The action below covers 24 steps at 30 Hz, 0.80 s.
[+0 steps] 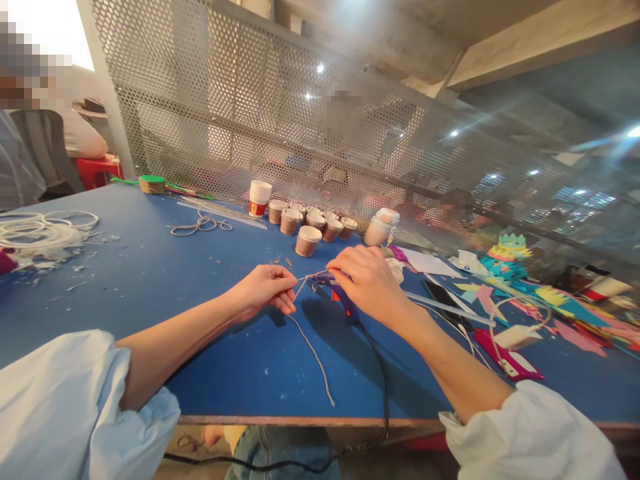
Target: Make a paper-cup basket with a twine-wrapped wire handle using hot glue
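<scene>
Over the middle of the blue table, my left hand (270, 287) is closed, pinching a thin beige cord (314, 350). The cord's loose end trails down across the tabletop toward the front edge. A short taut stretch of it runs across to my right hand (367, 277), whose thumb and finger are pressed together on it. Just below and behind the right hand is a dark blue glue gun (349, 305) with a red trigger. My hand partly covers the gun, and a clear glue stick (450, 309) points out from its rear.
Behind my hands stand several cord-wrapped paper cups (309, 241), a stack of cups (260, 199) and a lidded bottle (381, 227). White cord coils (45, 230) lie left. Paper scraps (575, 335), a phone (445, 300) and a pink power bank (510, 357) lie right. A perforated metal screen (240, 120) rises behind.
</scene>
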{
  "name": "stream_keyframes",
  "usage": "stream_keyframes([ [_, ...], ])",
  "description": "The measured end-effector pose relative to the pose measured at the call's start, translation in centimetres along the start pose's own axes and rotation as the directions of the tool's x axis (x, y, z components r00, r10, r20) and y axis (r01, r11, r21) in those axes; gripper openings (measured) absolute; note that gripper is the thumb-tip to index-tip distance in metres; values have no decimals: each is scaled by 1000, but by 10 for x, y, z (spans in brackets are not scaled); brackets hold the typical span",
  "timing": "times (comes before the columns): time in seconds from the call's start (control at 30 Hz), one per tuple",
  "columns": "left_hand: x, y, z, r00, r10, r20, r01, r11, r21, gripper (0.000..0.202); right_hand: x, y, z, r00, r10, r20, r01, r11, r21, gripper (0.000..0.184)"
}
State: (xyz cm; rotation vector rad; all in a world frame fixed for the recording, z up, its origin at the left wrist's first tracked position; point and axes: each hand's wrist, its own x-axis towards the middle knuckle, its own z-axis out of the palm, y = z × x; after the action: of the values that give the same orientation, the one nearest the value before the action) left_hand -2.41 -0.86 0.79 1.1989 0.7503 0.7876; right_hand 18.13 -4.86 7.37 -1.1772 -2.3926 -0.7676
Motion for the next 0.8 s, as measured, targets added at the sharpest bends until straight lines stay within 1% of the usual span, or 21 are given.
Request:
stream_keyframes([
  [0.1, 1, 0, 0, 999, 13, -35, -14, 1000, -26, 18, 2, -1, 2, 999, -6, -41, 5, 1000, -13, 15],
  [0.17, 1, 0, 0, 997, 23, -75, -28, 998, -60, 17, 1, -5, 2, 991, 2, -131, -4, 1000, -18, 14],
  [0.23, 2, 2, -1, 992, 34, -122, -46, 994, -96, 14, -5, -11, 1, 974, 17, -228, -13, 1000, 18, 16],
  [0.27, 2, 3, -1, 988, 39, -147, -56, 992, -111, 14, -11, -14, 1, 970, 26, -240, -12, 998, 60, 17],
  [0.3, 2, 4, -1, 984, 44, -172, -65, 990, -122, 13, -18, -16, 1, 977, 36, -212, -12, 993, 116, 17],
  [0.33, 2, 5, -1, 980, 47, -194, -73, 989, -130, 13, -27, -18, 2, 989, 51, -140, -26, 985, 172, 18],
  [0.37, 2, 6, -1, 976, 48, -213, -79, 988, -136, 13, -36, -18, 3, 996, 80, -30, -72, 976, 206, 21],
  [0.4, 2, 6, -1, 972, 49, -230, -83, 987, -138, 13, -46, -17, 4, 985, 157, 77, -169, 967, 191, 25],
  [0.43, 2, 6, -1, 969, 51, -242, -87, 986, -141, 12, -54, -14, 6, 948, 260, 186, -287, 948, 137, 32],
  [0.47, 2, 6, -1, 967, 52, -250, -90, 986, -141, 12, -61, -10, 8, 884, 375, 277, -407, 911, 66, 37],
  [0.5, 3, 5, -1, 965, 54, -255, -93, 986, -142, 12, -66, -5, 11, 810, 478, 341, -509, 861, 3, 39],
  [0.53, 3, 4, -2, 964, 54, -259, -93, 985, -142, 12, -69, 0, 13, 739, 554, 382, -587, 808, -36, 39],
  [0.57, 4, 3, -2, 964, 53, -262, -92, 986, -141, 12, -70, 5, 16, 684, 605, 407, -648, 761, -41, 38],
  [0.6, 5, 2, -2, 963, 51, -265, -91, 986, -140, 12, -68, 9, 19, 654, 624, 428, -689, 725, -4, 36],
  [0.63, 5, 2, -2, 962, 49, -269, -89, 986, -138, 12, -65, 12, 22, 646, 615, 451, -711, 700, 64, 35],
  [0.7, 6, 1, -3, 958, 47, -282, -88, 987, -133, 12, -55, 14, 29, 654, 573, 494, -728, 655, 204, 33],
  [0.73, 6, 0, -3, 956, 49, -291, -89, 988, -127, 12, -49, 13, 33, 650, 560, 514, -736, 632, 243, 32],
  [0.8, 7, -1, -4, 950, 52, -308, -91, 990, -112, 13, -39, 8, 40, 613, 571, 546, -770, 586, 252, 30],
])
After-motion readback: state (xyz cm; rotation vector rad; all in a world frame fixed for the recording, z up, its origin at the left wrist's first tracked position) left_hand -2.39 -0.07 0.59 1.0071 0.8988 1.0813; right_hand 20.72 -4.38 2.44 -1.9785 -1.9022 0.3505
